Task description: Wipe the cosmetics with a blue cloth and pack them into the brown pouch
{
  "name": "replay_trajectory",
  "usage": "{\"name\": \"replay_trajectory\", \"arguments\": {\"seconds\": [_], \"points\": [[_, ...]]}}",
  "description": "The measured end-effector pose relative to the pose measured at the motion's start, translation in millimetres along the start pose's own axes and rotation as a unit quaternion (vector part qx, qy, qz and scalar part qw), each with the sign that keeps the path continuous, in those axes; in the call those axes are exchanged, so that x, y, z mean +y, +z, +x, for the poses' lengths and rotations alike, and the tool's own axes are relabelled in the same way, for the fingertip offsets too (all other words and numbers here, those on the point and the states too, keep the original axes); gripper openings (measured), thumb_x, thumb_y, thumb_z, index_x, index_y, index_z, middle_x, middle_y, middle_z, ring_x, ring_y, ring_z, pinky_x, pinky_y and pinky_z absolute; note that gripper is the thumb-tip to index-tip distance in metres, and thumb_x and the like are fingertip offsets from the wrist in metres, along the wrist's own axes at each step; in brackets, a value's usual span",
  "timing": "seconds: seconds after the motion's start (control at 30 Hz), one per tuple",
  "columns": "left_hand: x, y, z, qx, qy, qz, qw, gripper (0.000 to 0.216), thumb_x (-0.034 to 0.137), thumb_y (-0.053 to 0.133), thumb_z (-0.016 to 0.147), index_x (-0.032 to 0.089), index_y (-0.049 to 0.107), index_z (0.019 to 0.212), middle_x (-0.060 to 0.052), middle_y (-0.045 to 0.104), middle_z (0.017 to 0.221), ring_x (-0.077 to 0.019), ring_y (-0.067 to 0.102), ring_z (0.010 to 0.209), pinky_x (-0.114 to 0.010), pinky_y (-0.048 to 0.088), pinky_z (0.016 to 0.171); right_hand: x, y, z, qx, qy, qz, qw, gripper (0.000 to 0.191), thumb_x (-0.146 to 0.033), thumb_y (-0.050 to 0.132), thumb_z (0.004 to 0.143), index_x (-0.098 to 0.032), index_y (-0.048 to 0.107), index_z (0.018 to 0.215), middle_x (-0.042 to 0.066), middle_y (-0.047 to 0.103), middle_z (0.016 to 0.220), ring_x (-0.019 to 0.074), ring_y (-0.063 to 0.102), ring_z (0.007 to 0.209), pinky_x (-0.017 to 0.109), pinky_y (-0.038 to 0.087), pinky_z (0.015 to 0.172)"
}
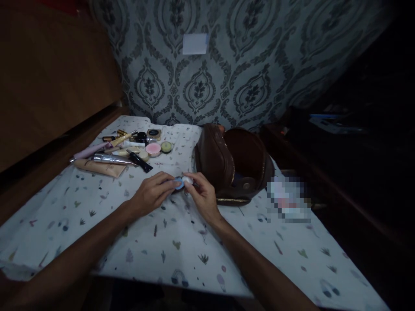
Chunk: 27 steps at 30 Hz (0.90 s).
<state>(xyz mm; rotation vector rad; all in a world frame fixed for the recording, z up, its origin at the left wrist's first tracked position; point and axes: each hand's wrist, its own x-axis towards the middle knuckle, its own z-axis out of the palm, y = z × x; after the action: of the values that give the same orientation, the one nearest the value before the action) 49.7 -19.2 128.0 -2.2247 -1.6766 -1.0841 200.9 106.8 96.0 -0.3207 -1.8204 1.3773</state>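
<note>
Between my two hands, above the middle of the cloth, is a small case (179,184) with one blue and one white round part, looking like a contact lens case. My left hand (158,190) pinches the blue side with thumb and fingers. At the white side, my right hand (201,193) has its thumb and forefinger closed. My fingers partly cover the case. Just right of my right hand stands a brown leather bag (212,157), its zipped top gaping. Left of it lie cosmetics, among them a pink round compact (153,150), a green-topped jar (166,147) and a black tube (140,161).
A patterned white cloth (129,255) covers the table. Several tubes, including a beige tube (100,167) and a silver tube (113,159), lie at the left. A blurred-out item (288,199) lies at the right edge. Behind is a patterned wall (201,90); a wooden panel (55,82) borders the left.
</note>
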Motion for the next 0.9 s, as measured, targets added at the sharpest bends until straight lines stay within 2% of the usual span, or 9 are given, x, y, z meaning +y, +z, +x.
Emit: {"name": "replay_trajectory", "arguments": {"seconds": [0.33, 0.53, 0.67, 0.8, 0.9], "points": [[-29.6, -11.8, -5.8, -0.059, -0.003, -0.066, 0.996, 0.021, 0.022, 0.051, 0.097, 0.017, 0.068, 0.108, -0.01, 0.07, 0.101, -0.018, 0.066, 0.095, -0.029, 0.053, 0.083, -1.0, -1.3, 1.1, 0.013, 0.03, -0.01, 0.999, 0.023, -0.038, 0.063, 0.088, -0.023, 0.07, 0.103, 0.004, 0.058, 0.092, 0.0166, 0.058, 0.081, 0.026, 0.054, 0.065], [-44.2, -17.7, -9.7, -0.131, -0.055, -0.078, 0.987, 0.023, 0.024, 0.049, 0.098, 0.017, 0.069, 0.108, -0.008, 0.068, 0.1, -0.0176, 0.065, 0.093, -0.028, 0.05, 0.083, -6.6, -6.4, 4.6, -0.035, 0.0, -0.021, 0.999, 0.022, -0.034, 0.063, 0.088, -0.024, 0.07, 0.106, 0.005, 0.059, 0.099, 0.0171, 0.059, 0.09, 0.029, 0.056, 0.076], [-53.0, -17.8, -14.2, -0.159, -0.097, -0.07, 0.98, 0.024, 0.026, 0.048, 0.098, 0.018, 0.069, 0.108, -0.008, 0.068, 0.1, -0.0182, 0.065, 0.093, -0.028, 0.049, 0.084, -7.0, -9.2, 5.8, -0.062, -0.008, -0.021, 0.998, 0.026, -0.039, 0.064, 0.088, -0.025, 0.07, 0.109, 0.006, 0.058, 0.104, 0.0182, 0.059, 0.092, 0.031, 0.057, 0.076], [-51.6, -17.5, -13.5, -0.143, -0.12, -0.069, 0.98, 0.025, 0.029, 0.05, 0.097, 0.018, 0.07, 0.107, -0.007, 0.069, 0.1, -0.0184, 0.065, 0.091, -0.029, 0.049, 0.082, -6.6, -8.6, 4.4, -0.064, -0.006, -0.02, 0.998, 0.026, -0.039, 0.063, 0.089, -0.024, 0.069, 0.11, 0.007, 0.059, 0.105, 0.0176, 0.061, 0.088, 0.03, 0.057, 0.07], [-38.5, -18.0, -7.3, -0.072, -0.12, -0.073, 0.987, 0.024, 0.03, 0.053, 0.097, 0.017, 0.07, 0.107, -0.007, 0.07, 0.097, -0.0183, 0.066, 0.088, -0.029, 0.051, 0.079, -5.9, -7.4, 2.5, -0.052, -0.013, -0.035, 0.998, 0.022, -0.037, 0.063, 0.09, -0.024, 0.068, 0.107, 0.006, 0.059, 0.102, 0.0168, 0.061, 0.085, 0.029, 0.056, 0.069]]}}
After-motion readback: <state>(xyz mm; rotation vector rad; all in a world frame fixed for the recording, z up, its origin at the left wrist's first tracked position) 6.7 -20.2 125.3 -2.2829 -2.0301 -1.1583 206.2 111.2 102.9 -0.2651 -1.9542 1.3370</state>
